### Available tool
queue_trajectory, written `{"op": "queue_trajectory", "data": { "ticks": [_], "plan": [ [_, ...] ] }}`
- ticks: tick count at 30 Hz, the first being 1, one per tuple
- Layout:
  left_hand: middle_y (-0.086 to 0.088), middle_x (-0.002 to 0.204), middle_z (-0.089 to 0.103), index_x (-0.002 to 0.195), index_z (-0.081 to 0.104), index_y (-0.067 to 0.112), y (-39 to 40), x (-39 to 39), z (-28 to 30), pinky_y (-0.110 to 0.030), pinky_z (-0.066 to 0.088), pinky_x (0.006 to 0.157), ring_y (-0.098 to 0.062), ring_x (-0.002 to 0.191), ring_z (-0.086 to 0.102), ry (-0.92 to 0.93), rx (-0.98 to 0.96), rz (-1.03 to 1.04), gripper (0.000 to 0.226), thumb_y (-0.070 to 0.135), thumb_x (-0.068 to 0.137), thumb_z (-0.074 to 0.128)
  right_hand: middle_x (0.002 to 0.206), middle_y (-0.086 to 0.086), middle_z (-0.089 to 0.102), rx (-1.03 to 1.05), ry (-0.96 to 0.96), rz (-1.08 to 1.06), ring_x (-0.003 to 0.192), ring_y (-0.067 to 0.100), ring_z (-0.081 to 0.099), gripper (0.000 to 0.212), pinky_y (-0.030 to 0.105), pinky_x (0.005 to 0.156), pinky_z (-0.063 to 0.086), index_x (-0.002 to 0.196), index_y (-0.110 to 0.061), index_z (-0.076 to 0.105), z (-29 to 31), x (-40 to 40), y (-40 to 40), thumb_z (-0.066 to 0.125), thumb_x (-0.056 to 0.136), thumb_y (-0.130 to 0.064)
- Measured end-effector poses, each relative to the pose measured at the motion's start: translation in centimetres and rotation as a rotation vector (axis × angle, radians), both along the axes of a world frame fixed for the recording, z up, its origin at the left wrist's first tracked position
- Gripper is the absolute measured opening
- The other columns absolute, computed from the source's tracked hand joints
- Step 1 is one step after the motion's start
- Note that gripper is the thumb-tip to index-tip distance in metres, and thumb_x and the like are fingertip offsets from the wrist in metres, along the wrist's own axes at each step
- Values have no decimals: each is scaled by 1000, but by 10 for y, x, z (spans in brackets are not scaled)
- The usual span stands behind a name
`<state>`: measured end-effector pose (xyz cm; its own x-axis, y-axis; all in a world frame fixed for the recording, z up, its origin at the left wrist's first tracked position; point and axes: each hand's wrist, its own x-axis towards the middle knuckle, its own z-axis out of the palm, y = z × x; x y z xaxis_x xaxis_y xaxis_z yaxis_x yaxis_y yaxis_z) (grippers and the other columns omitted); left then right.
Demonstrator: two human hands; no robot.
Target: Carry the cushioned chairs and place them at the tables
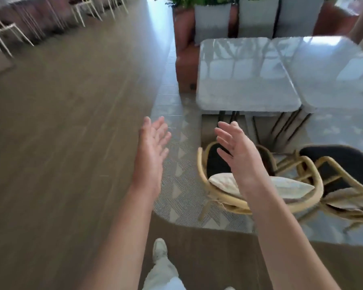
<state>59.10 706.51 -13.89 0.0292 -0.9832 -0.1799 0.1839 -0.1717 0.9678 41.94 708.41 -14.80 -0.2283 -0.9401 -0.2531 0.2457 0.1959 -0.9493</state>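
Both bare arms reached forward and down, and neither grip held anything. The left hand [153, 141] hung with its fingers straight and loosely spread, palm turned inward, above the line where the wooden floor [61, 132] met the patterned rug [176, 174]. The right hand [237, 147] was likewise empty, fingers extended and slightly fanned, palm facing the left one, raised in front of the near cushioned chair [224, 197] without touching it. That chair, with a curved rattan frame, a dark seat and a pale cushion resting against its back, stood on the rug just before the front edge of the left marble table [243, 80]. A second cushioned chair [344, 176] of the same make stood just beside it to the right, before the front edge of the right marble table [333, 70], the two frames close together. The two tables stood edge to edge. Behind their far edges ran an orange bench [184, 59] with grey back cushions [213, 19] and green plants [184, 0] above. A pale shoe [160, 249] and trouser leg showed below on the floor. Pale metal chairs [0, 30] stood blurred at far left.
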Motion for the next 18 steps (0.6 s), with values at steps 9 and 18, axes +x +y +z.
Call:
{"op": "queue_trajectory", "data": {
  "ticks": [9,18],
  "plan": [
    [10,151,51,145,51,34,-71,187,6,-38,32,117,-2,131,53,-24,-56,202,74,72,87,26,134,-4,62,-50,-2,219,130,14,53,32,36,112,40,125,-27,60,10,188,-109,40,105,-39],
    [12,148,54,141,55,35,-127,335,23,-40,33,118,0,129,55,-6,-80,375,67,70,93,25,130,-5,65,-127,-10,388,127,12,56,29,36,109,43,120,-28,65,29,338,-193,41,105,-38]
  ]
}}
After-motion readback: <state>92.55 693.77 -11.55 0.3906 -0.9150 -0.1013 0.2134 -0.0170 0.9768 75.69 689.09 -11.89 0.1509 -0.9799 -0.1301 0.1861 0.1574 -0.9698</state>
